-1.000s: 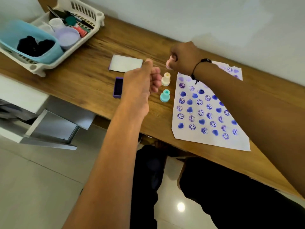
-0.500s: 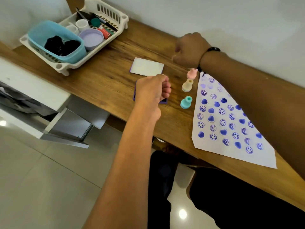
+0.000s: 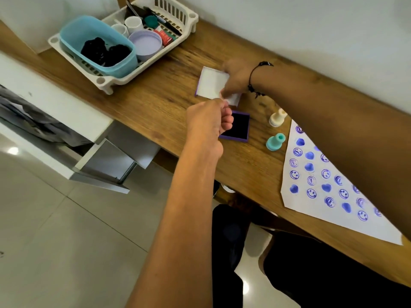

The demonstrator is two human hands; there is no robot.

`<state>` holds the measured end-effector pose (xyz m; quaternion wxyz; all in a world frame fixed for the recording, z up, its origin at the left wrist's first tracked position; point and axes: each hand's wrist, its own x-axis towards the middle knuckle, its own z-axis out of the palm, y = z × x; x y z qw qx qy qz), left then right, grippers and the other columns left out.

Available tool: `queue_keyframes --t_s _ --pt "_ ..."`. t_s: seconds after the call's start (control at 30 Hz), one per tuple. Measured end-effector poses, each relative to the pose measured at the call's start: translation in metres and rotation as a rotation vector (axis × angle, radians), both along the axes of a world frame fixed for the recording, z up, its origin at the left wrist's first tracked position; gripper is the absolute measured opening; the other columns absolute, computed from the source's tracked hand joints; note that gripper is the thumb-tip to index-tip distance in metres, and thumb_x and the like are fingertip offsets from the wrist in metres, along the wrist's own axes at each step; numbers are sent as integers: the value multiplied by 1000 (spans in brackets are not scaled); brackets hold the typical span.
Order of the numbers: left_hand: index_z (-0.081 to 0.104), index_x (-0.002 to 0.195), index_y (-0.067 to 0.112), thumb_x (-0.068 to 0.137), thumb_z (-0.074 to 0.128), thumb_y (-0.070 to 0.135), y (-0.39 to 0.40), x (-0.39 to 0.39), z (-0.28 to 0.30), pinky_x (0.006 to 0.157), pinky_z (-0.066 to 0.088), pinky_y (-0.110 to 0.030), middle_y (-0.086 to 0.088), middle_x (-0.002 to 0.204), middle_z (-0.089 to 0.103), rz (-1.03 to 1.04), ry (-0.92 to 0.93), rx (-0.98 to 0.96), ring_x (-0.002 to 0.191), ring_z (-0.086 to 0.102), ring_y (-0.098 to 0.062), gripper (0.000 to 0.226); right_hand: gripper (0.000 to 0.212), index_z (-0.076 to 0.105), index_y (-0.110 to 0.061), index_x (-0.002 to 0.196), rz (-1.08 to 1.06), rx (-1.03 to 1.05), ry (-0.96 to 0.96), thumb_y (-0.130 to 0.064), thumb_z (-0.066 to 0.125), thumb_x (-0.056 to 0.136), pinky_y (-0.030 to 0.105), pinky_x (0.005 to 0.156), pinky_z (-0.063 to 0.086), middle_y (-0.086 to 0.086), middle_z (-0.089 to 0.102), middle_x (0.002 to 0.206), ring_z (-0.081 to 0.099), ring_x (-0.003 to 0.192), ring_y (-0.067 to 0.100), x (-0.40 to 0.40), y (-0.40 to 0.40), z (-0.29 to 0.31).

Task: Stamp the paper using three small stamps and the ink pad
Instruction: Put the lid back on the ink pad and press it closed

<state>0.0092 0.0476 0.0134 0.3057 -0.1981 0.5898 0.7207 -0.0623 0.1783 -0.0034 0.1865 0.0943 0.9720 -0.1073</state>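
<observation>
The open purple ink pad [image 3: 239, 127] lies on the wooden desk [image 3: 155, 103]. My left hand [image 3: 206, 123] is curled on its left edge. Just behind it lies the white lid [image 3: 210, 84], and my right hand [image 3: 235, 78] pinches its right edge; the fingers are blurred. A cream stamp [image 3: 277, 117] and a teal stamp [image 3: 274, 142] stand upright right of the pad. A pink stamp seen earlier is hidden behind my right arm. The white paper [image 3: 311, 196], covered with blue hearts and smiley prints, lies at the right, partly under my right forearm.
A white basket [image 3: 189, 16] at the desk's back left holds a blue tub [image 3: 97, 47], a lilac lid, small cups and pens. A white drawer unit [image 3: 66, 112] with an open drawer stands below the desk's left end. The wall runs close behind the desk.
My right hand set the pink stamp down by the cream one, then reached left onto the lid. My left hand closed on the ink pad and slid it toward the stamps.
</observation>
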Motion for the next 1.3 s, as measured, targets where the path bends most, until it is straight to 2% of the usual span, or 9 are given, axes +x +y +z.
queue_keyframes --t_s 0.1,0.2,0.27,0.4,0.57,0.63,0.93,1.1,1.3 --pt "61 80 4 87 54 9 -5 -3 1 42 43 -15 -5 62 57 53 -13 9 50 51 -10 11 21 58 6 92 -37 -92 201 -11 62 80 30 56 39 25 60 92 58 99 39 12 -2 12" --pt "63 84 2 91 52 33 -16 -8 1 42 43 -16 -4 59 56 126 -17 23 48 50 -10 33 19 61 -1 93 52 -69 454 -17 61 81 38 75 46 20 65 100 58 95 34 43 -8 27" --pt "64 88 2 88 53 42 -25 -11 2 44 45 -18 -4 59 58 128 -1 7 48 51 -10 41 14 60 -5 90 165 11 596 -17 56 84 35 71 40 18 65 97 56 93 32 72 -16 31" --pt "59 73 4 85 60 16 -35 -11 8 38 39 -18 -4 48 58 3 29 -84 37 49 -8 17 9 61 -1 81 362 231 772 -4 53 82 34 59 46 20 67 82 62 79 34 122 -34 28" --pt "55 67 4 83 59 5 -46 -8 4 34 38 -14 2 28 51 -179 65 -246 23 45 -5 17 63 51 -9 121 185 83 353 -55 55 80 46 91 43 13 56 123 48 111 32 147 -37 13" --pt "56 67 4 83 59 5 -52 -6 0 35 40 -14 3 28 52 -235 80 -246 25 47 -5 17 73 46 -10 129 105 32 324 -59 56 76 42 94 40 11 54 127 44 115 29 151 -40 8" --pt "62 83 5 85 58 8 -61 -12 -14 55 53 -19 -8 75 65 -312 98 -273 57 60 -10 5 72 47 -14 130 -4 -116 285 -51 67 71 35 91 34 14 50 122 40 115 29 138 -39 4" --pt "38 139 20 83 56 5 -55 -24 -23 90 49 -31 -2 134 47 -670 585 -644 117 50 -18 61 74 46 -16 131 -42 2 273 -54 67 70 41 99 32 13 43 129 32 123 32 126 -34 -3" --pt "18 147 13 82 59 12 -47 -28 -29 105 29 -32 -7 153 22 -1004 909 -871 136 29 -27 77 75 46 -14 129 -42 83 289 -55 66 69 46 100 33 13 44 128 32 123 33 121 -36 -13"
